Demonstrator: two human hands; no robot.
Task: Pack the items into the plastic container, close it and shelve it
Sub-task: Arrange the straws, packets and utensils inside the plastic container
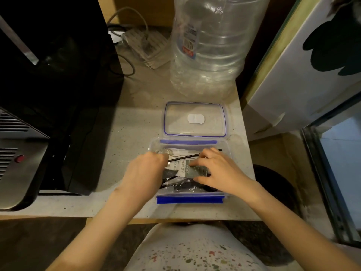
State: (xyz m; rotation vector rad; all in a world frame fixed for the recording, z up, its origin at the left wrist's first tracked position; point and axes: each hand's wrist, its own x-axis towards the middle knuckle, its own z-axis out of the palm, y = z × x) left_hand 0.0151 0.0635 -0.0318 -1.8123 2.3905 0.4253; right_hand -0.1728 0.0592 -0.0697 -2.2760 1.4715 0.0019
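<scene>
Both of your hands are inside the open plastic container [190, 169], which sits on the desk [125, 133] near its front edge, blue latch flaps out at front and back. Its lid [195, 119] lies flat on the desk just behind it, touching or nearly touching the back flap. Inside: a grey-and-white sachet [187, 169] in the middle, a thin black rod [184, 157] running diagonally across the back, and a clear bag of black parts [187, 185] at the front. Your left hand [145, 171] is curled knuckles-up over the left side; can't tell what it's gripping, if anything. Your right hand [218, 171] has fingers loosely spread and laid flat, pressing on the sachet, thumb by the bag. A big clear water jug [211, 45] stands behind the lid.
</scene>
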